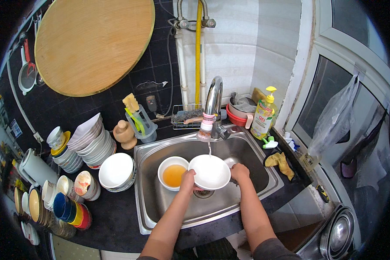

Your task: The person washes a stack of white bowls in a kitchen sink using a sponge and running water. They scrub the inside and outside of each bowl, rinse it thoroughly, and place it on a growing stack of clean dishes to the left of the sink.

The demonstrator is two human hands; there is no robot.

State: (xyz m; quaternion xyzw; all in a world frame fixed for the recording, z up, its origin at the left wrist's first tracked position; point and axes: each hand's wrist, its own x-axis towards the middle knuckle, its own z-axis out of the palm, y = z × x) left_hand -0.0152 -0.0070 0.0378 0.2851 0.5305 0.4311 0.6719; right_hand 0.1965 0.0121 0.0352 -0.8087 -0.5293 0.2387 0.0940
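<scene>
A white bowl (211, 172) is under the chrome faucet (213, 97), and a thin stream of water falls into it. My left hand (188, 181) grips its left rim. At its right edge is my right hand (240, 172), fingers curled behind the bowl; whether they hold it or something else is hidden. Left of my left hand, a second white bowl (162, 175) with orange-yellow liquid stands in the stainless steel sink (162, 208). The drain shows partly below the held bowl.
Stacked white bowls (116, 170), plates (96, 149) and cups (86, 185) crowd the black counter on the left. A wooden pestle or mortar (125, 135) stands behind them. At right are a dish soap bottle (264, 117) and a yellow cloth (281, 164). A wire rack (188, 122) sits behind the sink.
</scene>
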